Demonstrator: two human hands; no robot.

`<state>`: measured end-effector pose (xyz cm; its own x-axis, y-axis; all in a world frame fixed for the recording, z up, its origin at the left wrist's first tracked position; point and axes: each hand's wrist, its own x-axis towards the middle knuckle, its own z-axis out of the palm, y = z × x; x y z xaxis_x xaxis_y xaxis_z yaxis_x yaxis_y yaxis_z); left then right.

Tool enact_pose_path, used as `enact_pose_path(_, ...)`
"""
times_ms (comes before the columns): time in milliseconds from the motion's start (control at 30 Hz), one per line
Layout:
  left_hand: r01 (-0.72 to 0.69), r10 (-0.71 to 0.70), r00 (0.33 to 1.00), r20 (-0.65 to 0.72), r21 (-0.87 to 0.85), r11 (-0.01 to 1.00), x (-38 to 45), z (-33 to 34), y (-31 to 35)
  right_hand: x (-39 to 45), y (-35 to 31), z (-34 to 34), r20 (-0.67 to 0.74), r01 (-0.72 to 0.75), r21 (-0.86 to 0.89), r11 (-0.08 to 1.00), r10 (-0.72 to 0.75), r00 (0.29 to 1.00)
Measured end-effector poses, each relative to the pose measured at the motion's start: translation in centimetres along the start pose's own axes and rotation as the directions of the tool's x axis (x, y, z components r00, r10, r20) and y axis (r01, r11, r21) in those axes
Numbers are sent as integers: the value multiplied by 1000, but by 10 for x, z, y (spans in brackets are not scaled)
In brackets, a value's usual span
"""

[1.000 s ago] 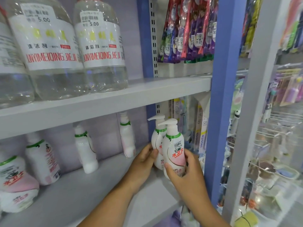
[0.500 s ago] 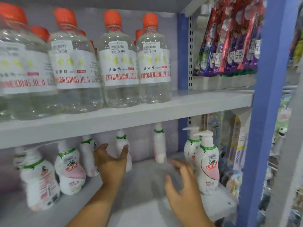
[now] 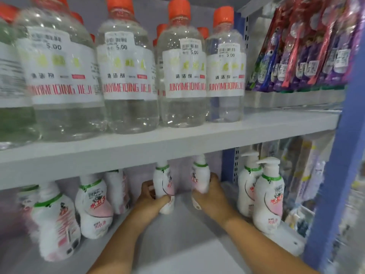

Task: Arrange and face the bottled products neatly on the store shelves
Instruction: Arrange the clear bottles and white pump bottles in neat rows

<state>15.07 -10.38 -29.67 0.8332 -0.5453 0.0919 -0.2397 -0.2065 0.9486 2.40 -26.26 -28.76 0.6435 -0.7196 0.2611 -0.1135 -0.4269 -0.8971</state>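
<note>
Left hand (image 3: 151, 196) grips one pump bottle (image 3: 164, 186), right hand (image 3: 209, 192) grips another (image 3: 199, 178), both at the lower shelf's (image 3: 177, 252) back. Rigid, light, probably slick plastic; hold mid-body.

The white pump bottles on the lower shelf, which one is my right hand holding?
The right hand grips the bottle deep at the back, just left of the blue upright. The left hand holds its neighbour; the front pump bottles stand untouched.
</note>
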Motion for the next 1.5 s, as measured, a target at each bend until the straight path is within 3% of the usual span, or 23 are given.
enact_pose_path(233,-56,54,983,173,6,998,-16,3,6,-103,10,-63,58,45,66,997,-49,997)
enact_pose_path(500,-132,137,944,299,-35,991,-35,36,15,-137,29,-96,-46,190,107,976,-186,982)
enact_pose_path(633,-242,222,934,281,37,970,-48,55,17,-141,41,-85,-358,242,-113,964,-267,895)
enact_pose_path(767,-266,252,928,272,13,964,-55,71,22,-134,41,-65,-403,233,-288,929,-339,850)
enact_pose_path(1067,-283,285,904,318,-55,958,-64,69,27,-126,60,-79,-373,232,-289,929,-332,866)
enact_pose_path(1500,-271,283,919,273,-84,959,-65,99,30,-121,62,-80,-360,247,-225,942,-316,878)
